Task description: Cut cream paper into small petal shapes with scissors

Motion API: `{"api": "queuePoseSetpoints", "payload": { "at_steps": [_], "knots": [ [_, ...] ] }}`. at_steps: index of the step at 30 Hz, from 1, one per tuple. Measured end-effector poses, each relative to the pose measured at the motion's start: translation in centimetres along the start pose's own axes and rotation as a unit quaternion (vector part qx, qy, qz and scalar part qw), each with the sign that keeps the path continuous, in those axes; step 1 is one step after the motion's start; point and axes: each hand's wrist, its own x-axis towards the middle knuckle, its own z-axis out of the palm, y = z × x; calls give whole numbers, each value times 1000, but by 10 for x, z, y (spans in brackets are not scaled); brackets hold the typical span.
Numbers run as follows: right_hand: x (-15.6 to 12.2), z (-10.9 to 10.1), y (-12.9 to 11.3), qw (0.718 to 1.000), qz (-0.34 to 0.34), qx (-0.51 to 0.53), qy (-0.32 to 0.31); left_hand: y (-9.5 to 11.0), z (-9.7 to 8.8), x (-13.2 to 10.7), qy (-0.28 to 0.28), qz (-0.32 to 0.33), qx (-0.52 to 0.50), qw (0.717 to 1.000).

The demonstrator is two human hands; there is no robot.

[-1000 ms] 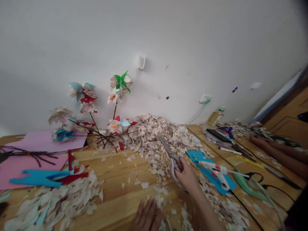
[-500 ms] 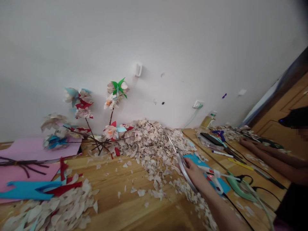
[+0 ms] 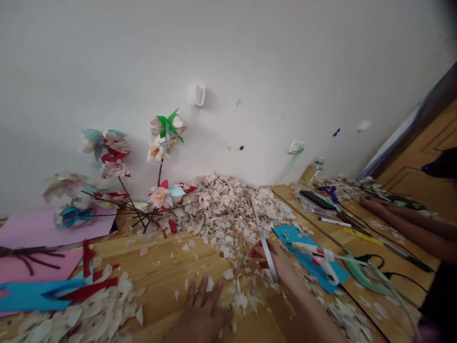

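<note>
Pale flakes (image 3: 221, 209) litter the wooden table (image 3: 157, 286); grey-white wall (image 3: 107, 57) behind.

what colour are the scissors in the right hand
Silver-grey; the scissors in the right hand show best, edge-on, in the head view.

Scissors (image 3: 266, 251), smooth metal with a dull shine; table (image 3: 160, 269), smooth, faintly glossy wood; flakes (image 3: 221, 205), thin, matt, papery; left, twigs (image 3: 41, 253), matt wood; right, glue gun (image 3: 324, 262), smooth plastic; far, wall (image 3: 117, 62), matt.
</note>
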Motion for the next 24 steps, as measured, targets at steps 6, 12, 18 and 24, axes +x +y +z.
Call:
{"api": "queuePoseSetpoints", "payload": {
  "at_steps": [6,12,18,24],
  "knots": [
    [7,10,13,1000,30,4,4,7,-24,14,191,3,-6,982],
    [8,18,17,999,27,30,1,-12,-13,23,75,-27,16,997],
    [9,10,28,998,-5,63,31,-17,-21,7,80,-79,20,994],
    [7,19,40,992,-51,99,60,-13,-34,43,150,-33,4,988]
  ]
}}
